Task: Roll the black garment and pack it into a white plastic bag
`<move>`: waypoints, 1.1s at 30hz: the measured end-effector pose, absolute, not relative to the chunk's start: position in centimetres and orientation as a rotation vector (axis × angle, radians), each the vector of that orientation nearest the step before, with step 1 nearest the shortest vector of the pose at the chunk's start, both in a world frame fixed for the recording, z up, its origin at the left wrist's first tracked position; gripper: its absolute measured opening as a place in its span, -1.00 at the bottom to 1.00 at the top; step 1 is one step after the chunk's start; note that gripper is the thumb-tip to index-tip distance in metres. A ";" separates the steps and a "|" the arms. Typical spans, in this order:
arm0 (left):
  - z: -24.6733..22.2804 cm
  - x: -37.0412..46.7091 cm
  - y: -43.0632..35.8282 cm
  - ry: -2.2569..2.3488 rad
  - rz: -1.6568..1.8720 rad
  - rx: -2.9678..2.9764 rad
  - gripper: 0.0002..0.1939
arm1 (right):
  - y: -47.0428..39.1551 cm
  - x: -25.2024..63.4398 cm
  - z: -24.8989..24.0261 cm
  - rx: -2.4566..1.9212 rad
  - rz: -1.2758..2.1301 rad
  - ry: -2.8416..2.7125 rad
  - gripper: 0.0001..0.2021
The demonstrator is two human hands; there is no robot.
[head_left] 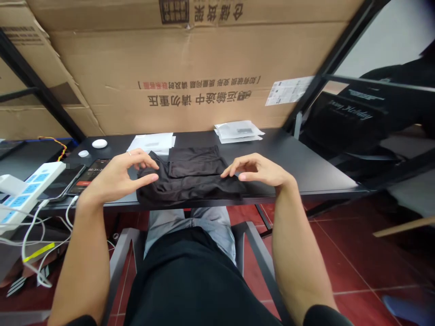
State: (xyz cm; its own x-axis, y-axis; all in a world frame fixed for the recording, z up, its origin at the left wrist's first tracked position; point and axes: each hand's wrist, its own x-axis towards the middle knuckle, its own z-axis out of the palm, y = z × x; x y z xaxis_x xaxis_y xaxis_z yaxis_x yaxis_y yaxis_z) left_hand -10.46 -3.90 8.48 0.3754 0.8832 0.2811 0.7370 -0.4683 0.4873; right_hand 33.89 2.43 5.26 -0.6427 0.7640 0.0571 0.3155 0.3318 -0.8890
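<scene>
Black cloth [190, 188] found on the surface [299, 163], partly folded; left hand [118, 174] at its left end, right hand [260, 170] at its right, both with fingers released and loosely curved

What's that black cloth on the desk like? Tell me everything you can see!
The cloth looks soft, thin and plain, almost black. It lies on the desk, right at the front edge. A neat, squarish folded part is at the back, and a longer, wrinkly part is in front. The left hand and right hand curve over its two ends; I can't tell if they touch it.
</scene>
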 end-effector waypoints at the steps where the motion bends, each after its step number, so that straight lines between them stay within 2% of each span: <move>1: 8.0 -10.3 -3.5 1.425 0.682 2.346 -0.60 | 2.5 33.7 5.2 -0.969 1.242 -2.162 -0.52; 5: 6.1 -10.6 -2.4 1.307 0.244 2.259 -0.67 | 3.1 32.7 4.5 -1.041 1.161 -2.310 -0.65; 7: 5.5 -11.4 -2.4 1.358 0.145 2.230 -0.73 | 3.3 32.3 4.1 -1.060 1.117 -2.367 -0.71; 11: 5.9 -12.5 -2.9 1.425 0.165 2.171 -0.62 | 3.4 32.2 3.9 -1.122 1.020 -2.324 -0.69; 14: 6.5 -11.4 -2.3 1.436 0.321 2.208 -0.54 | 3.9 32.5 3.5 -1.164 0.730 -2.211 -0.71; 18: 6.2 -7.7 0.5 1.382 0.462 2.501 -0.62 | 5.0 32.6 2.5 -1.107 0.390 -2.319 -0.80; 21: 5.3 -5.6 2.6 1.304 0.317 2.636 -0.74 | 5.5 32.3 2.0 -1.087 0.370 -2.429 -0.97; 24: 5.0 -4.7 4.2 1.342 0.185 2.680 -0.83 | 6.3 31.9 2.1 -1.052 0.372 -2.427 -0.92; 29: 6.6 -3.3 6.7 1.882 0.444 2.560 -0.68 | 11.4 30.5 3.5 -1.239 0.271 -2.093 -0.87; 31: 7.2 -2.6 7.1 2.111 0.526 2.489 -0.56 | 13.1 29.6 4.3 -1.338 0.173 -2.023 -0.80; 33: 7.3 -2.1 6.6 2.137 0.518 2.487 -0.45 | 13.0 28.8 4.9 -1.341 0.107 -2.056 -0.70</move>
State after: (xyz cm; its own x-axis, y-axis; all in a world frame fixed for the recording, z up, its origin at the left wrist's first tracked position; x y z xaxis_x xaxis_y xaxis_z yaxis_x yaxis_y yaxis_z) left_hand -2.15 6.60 7.26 0.1295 0.9293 0.3459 0.9846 -0.1618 0.0663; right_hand 28.83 13.05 4.94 -0.2457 0.8383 0.4868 0.7831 0.4676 -0.4100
